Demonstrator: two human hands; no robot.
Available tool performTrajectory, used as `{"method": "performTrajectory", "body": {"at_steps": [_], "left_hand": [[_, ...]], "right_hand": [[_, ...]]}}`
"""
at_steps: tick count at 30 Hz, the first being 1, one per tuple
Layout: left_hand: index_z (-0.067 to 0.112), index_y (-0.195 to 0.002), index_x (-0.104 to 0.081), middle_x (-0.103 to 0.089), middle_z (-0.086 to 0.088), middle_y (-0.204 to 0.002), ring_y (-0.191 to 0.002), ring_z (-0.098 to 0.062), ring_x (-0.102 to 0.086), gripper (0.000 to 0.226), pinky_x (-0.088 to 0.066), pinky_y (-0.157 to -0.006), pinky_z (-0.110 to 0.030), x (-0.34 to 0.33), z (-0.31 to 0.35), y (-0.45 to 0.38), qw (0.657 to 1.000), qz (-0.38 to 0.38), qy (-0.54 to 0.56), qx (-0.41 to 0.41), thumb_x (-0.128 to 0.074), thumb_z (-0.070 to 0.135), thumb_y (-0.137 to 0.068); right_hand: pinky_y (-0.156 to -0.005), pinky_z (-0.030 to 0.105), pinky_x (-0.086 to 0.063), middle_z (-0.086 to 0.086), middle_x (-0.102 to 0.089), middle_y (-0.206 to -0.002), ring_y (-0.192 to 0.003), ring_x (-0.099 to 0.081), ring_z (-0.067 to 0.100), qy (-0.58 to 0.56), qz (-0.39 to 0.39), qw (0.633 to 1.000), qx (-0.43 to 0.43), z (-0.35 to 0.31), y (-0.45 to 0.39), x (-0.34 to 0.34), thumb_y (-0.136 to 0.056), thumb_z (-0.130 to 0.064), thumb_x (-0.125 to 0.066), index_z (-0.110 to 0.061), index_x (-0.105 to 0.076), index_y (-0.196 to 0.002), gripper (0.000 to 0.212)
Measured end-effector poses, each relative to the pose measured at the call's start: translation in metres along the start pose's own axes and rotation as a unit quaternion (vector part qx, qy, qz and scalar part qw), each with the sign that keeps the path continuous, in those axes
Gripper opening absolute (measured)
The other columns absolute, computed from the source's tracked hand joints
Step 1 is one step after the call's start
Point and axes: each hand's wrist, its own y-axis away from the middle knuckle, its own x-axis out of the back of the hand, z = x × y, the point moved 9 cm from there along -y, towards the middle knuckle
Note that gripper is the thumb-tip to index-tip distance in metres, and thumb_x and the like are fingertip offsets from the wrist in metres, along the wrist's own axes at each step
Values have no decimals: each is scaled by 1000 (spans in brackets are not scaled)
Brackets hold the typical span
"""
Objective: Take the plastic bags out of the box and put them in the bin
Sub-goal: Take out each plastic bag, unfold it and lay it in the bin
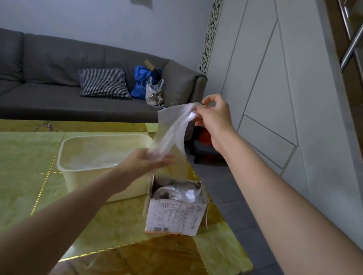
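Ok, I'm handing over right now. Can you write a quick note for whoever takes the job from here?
Right hand pinches the top edge of a clear plastic bag, held up above the table.
Left hand holds the bag's lower end, over the bin's right side.
Box stands open beside the bin, more plastic visible inside.
Done: this bag is out of the box; the bin seems to hold some plastic already.
Left: drop this bag in, then empty the box.

Stretching a clear plastic bag point(172, 126) above the counter point(9, 159), right hand point(213, 118) pinching its top corner, left hand point(149, 163) gripping its lower end. Sitting below: an open cardboard box point(174, 215) holding more bags, just beside a pale translucent bin point(73, 166). Standing behind, a grey sofa point(43, 85).
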Motion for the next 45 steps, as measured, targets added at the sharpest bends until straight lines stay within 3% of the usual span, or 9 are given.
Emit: {"method": "performTrajectory", "body": {"at_steps": [7, 12, 19, 24, 28, 33, 36, 41, 45], "left_hand": [[14, -84, -63, -69, 8, -72, -74, -9, -57, 18, -40, -74, -23, 69, 6, 22, 977, 92, 191, -6, -47, 15, -93], [17, -65, -62, -56, 3, -59, -62, -10, -46, 34, -37, -67, -23, 122, -1, 34, 938, 200, 281, 24, -44, 10, -93], [19, -63, -50, -48, 12, -38, -52, -7, -38, 24, -32, -58, -19, 207, -22, 52, 914, 358, 180, 65, -54, 20, -87], [10, -61, -41, -41, -8, -61, -57, -15, -35, 30, -31, -54, -31, 241, 18, 74, 822, 566, -34, -58, -46, 18, -90], [8, -98, -63, -62, -11, -98, -87, -19, -54, 13, -38, -75, -26, 189, 41, 19, 868, 364, -316, -118, -54, 12, -90], [21, -134, -46, -42, 3, -143, -130, -16, -40, 38, -28, -111, -33, 112, -55, -28, 847, -84, -513, 113, -40, 29, -98], [12, -136, -45, -42, -6, -142, -128, -22, -42, 41, -31, -106, -32, 111, -80, -29, 819, -129, -512, 225, -37, 28, -99], [10, -136, -44, -44, -7, -138, -124, -24, -46, 41, -36, -100, -30, 114, -86, -32, 803, -159, -507, 271, -40, 22, -96], [19, -143, -35, -36, -3, -146, -124, -18, -41, 44, -39, -93, -24, 111, -91, -32, 790, -191, -512, 278, -34, 14, -100]], "right_hand": [[-49, 18, -42, 4, -62, -72, -56, -55, 11, 78, -49, 995, -49, 30, 4, -13, -86, 14, -33, -11, -60, -67, 42], [-53, 18, -39, 8, -65, -87, -58, -53, 12, 4, -152, 982, -116, 46, 16, -53, -90, 16, -38, 1, -67, -95, 34], [-50, 19, -40, 14, -64, -106, -56, -52, 9, 9, -106, 989, -106, 64, 1, -95, -95, 6, -42, 1, -63, -115, 29], [-52, 22, -42, 13, -59, -121, -57, -57, 11, 151, -167, 971, -77, 84, -9, -135, -97, 1, -40, -2, -57, -124, 33], [-50, 18, -42, 10, -45, -141, -58, -55, 9, 273, -225, 933, -64, 94, -9, -157, -97, 4, -34, -3, -49, -134, 41], [-54, 21, -41, 11, -34, -148, -82, -61, 18, 386, -302, 870, -50, 109, -1, -172, -92, 12, -34, -8, -37, -144, 56], [-83, 26, -42, 11, -24, -150, -126, -44, 28, 466, -331, 821, 7, 111, -5, -182, -91, 10, -39, -11, -42, -141, 54], [-92, 30, -38, 8, -39, -134, -124, -41, 25, 483, -327, 801, 134, 75, -14, -207, -91, -5, -54, -15, -60, -120, 31], [-90, 29, -48, 10, -41, -143, -117, -52, 26, 456, -511, 727, -52, 123, 18, -236, -94, -18, -57, -14, -42, -139, 48]]}}
